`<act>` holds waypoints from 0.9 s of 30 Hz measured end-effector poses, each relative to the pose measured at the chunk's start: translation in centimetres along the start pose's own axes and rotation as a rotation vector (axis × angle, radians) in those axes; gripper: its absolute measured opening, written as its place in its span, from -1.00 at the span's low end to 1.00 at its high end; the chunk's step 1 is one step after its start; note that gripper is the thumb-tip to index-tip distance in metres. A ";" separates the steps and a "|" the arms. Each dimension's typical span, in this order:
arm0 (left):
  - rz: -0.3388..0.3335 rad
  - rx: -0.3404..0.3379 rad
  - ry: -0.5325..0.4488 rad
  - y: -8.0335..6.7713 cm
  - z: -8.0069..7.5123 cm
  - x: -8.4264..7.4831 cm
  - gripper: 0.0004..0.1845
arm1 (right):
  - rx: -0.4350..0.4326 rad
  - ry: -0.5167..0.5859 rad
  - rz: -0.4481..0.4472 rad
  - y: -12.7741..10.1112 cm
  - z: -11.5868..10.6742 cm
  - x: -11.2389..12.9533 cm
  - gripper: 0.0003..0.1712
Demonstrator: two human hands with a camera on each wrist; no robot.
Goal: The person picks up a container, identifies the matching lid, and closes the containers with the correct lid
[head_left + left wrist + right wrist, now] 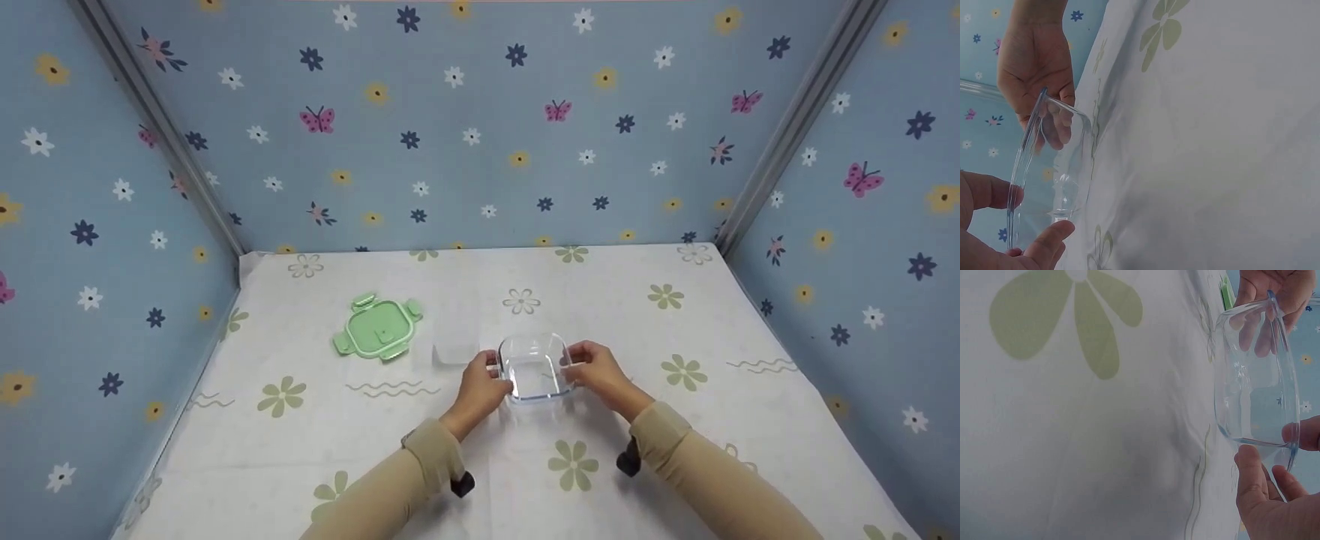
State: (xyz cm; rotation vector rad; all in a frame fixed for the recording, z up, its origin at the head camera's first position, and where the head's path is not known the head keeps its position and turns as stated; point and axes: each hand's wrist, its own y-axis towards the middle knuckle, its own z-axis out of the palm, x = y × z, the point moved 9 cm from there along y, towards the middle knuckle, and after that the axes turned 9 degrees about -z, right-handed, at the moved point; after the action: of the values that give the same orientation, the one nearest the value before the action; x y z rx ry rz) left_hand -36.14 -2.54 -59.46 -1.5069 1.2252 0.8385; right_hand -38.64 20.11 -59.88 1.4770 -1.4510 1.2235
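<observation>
Between both hands is a clear square glass food container (535,367), its open top facing up, held at or just above the cloth. My left hand (481,388) grips its left side, thumb at the near corner. At the opposite side my right hand (602,375) holds the wall and rim between thumb and fingers. The right wrist view shows the see-through wall of the container (1252,388) with fingers at both ends. Off to the left lies a green lid (380,330) with side flaps folded outward.
A translucent, pale rectangular piece (456,351) lies between the lid and the container; its kind is hard to make out. The white flowered cloth (300,465) covers the table. Blue flowered panels (480,172) with grey posts stand at the back and sides.
</observation>
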 end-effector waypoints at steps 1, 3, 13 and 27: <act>-0.002 0.002 0.003 -0.1 -0.1 0.1 -0.30 | 0.002 0.002 -0.002 -0.1 0.1 0.0 -0.51; -0.008 0.008 0.009 -0.3 -0.3 0.2 -0.29 | -0.003 0.009 -0.004 -0.4 0.3 0.0 -0.52; 0.000 0.039 0.012 -0.9 -1.3 0.9 -0.28 | 0.024 0.055 0.000 -1.3 1.5 0.2 -0.54; 0.014 0.059 -0.004 -2.0 -2.7 1.9 -0.34 | 0.083 0.036 0.030 -2.5 2.9 0.3 -0.56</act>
State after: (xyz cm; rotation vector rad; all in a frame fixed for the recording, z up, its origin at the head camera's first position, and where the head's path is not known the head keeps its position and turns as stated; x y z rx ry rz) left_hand -33.86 -5.66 -59.96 -1.4507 1.2487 0.8077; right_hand -35.83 17.49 -60.11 1.4851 -1.4181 1.3370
